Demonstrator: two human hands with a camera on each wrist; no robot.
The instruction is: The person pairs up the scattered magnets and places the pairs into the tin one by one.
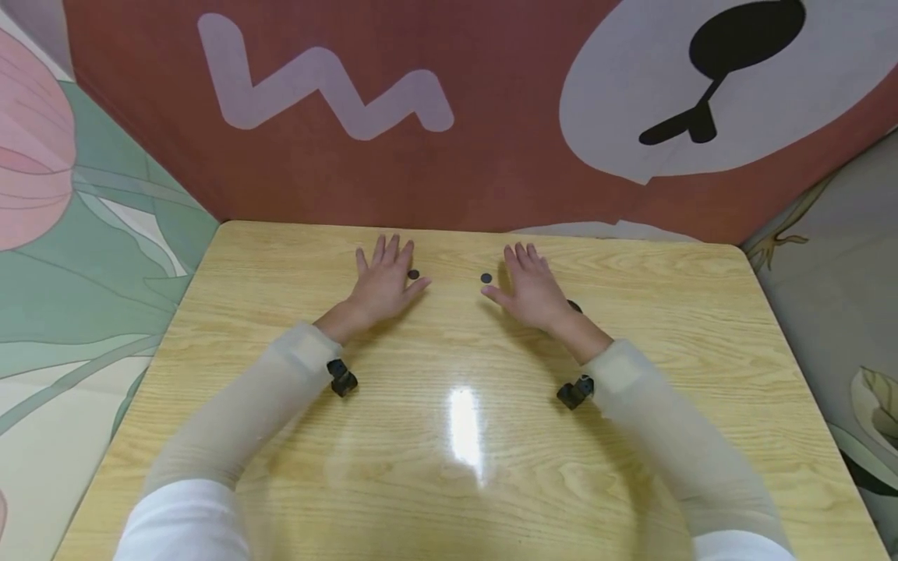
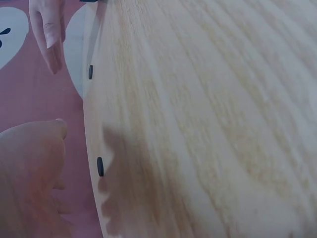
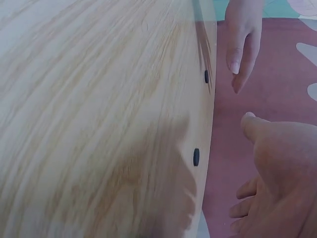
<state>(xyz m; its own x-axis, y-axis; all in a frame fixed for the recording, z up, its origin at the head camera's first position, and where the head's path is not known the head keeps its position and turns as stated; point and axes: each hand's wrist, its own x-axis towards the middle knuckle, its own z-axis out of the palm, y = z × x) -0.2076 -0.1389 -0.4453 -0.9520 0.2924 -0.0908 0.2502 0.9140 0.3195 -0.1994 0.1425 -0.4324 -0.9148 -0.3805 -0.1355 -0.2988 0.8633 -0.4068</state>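
Pale sleeves reach across a wood-grain tabletop, where a person's left hand and right hand hover above its far part, fingers extended, thumbs out. Two black discs lie near the tabletop's far edge, a left disc and a right disc; beyond the tabletop stands a red patterned wall.
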